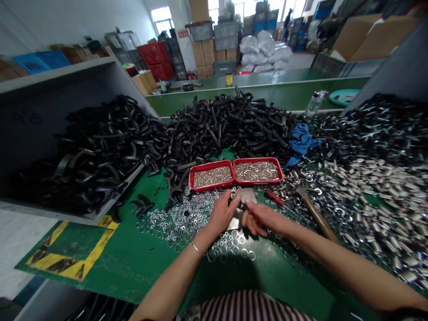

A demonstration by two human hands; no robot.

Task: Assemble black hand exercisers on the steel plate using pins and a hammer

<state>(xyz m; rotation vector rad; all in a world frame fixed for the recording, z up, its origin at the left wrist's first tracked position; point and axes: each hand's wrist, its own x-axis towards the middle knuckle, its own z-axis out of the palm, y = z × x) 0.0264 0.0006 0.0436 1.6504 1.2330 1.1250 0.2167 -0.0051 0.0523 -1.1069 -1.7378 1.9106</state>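
Left hand [220, 215]: you're gripping a small dark metal part [239, 204].
Right hand [262, 218]: you're pinching that part too, above a steel plate [246, 195].

Two red trays [210, 165], one hammer [316, 215], one plastic bottle [314, 103], two hands [222, 214].

Soft daylight is admitted through the far windows [162, 18], which are overexposed; a dim shadow is cast on the near bench [267, 285], and the edges are bowed by distortion.
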